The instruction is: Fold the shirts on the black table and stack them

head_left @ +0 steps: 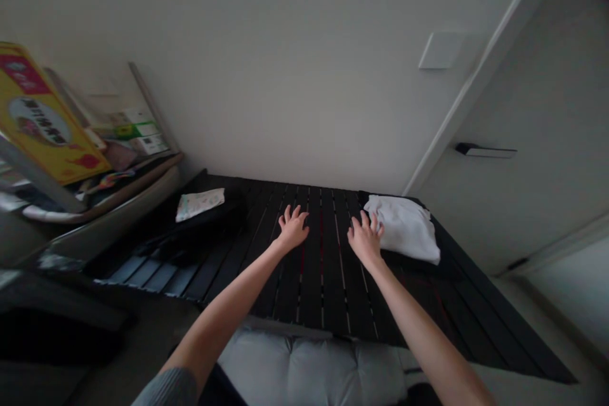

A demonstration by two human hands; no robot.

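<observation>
My left hand (294,228) reaches over the middle of a black slatted bench (266,266), fingers spread and nothing in them. To its right, my right hand (365,238) is also open, fingers apart, at the left edge of a folded white cloth (406,228). Whether the fingertips touch the cloth, I cannot tell. The white cloth lies on a dark item at the right of the slatted top. Toward the left end, a black bundle (209,222), perhaps fabric, carries a small pale printed packet (200,204).
A shelf (157,168) at the left holds a yellow box (50,120) and several small packages. Behind the slats rises a plain wall (295,76) with a white switch plate (440,51). A door with a handle (485,151) is at right. A grey padded cushion (314,365) sits at the near edge.
</observation>
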